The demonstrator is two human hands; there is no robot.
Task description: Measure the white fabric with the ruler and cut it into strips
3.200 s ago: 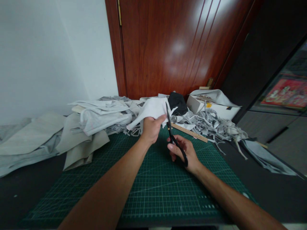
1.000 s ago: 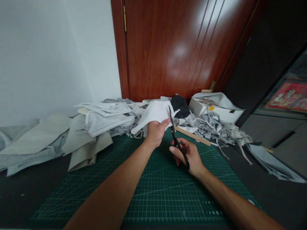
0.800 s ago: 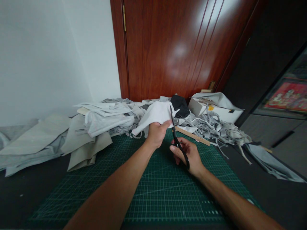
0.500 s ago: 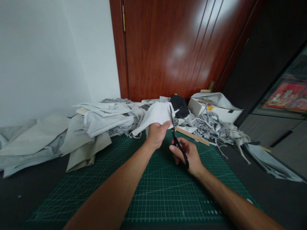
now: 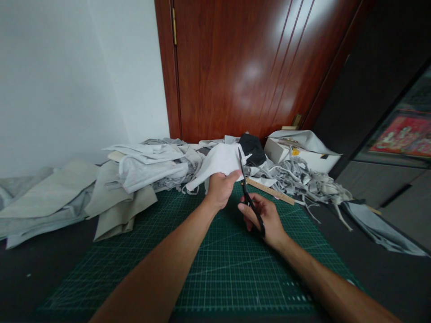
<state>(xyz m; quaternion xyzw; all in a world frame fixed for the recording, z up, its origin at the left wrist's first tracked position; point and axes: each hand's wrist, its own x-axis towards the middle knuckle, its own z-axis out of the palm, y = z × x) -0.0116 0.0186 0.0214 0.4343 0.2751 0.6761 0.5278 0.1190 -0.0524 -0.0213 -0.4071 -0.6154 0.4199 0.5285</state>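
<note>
A piece of white cloth [image 5: 220, 159] is pinched in my left hand [image 5: 220, 189], held up over the far part of the green cutting mat [image 5: 229, 278]. My right hand [image 5: 264, 217] grips black scissors [image 5: 248, 197] by their handles. The blades point away from me and lie against the cloth's right edge, close to my left thumb. How far the blades are apart is hard to make out.
Stacked grey-white cloth [image 5: 151, 166] and beige pieces [image 5: 124, 213] lie at left. A black cloth [image 5: 252, 149], a wooden ruler [image 5: 269, 191], a heap of grey strips [image 5: 303, 177] and a white box [image 5: 318, 160] sit at the back right, before a wooden door [image 5: 235, 67].
</note>
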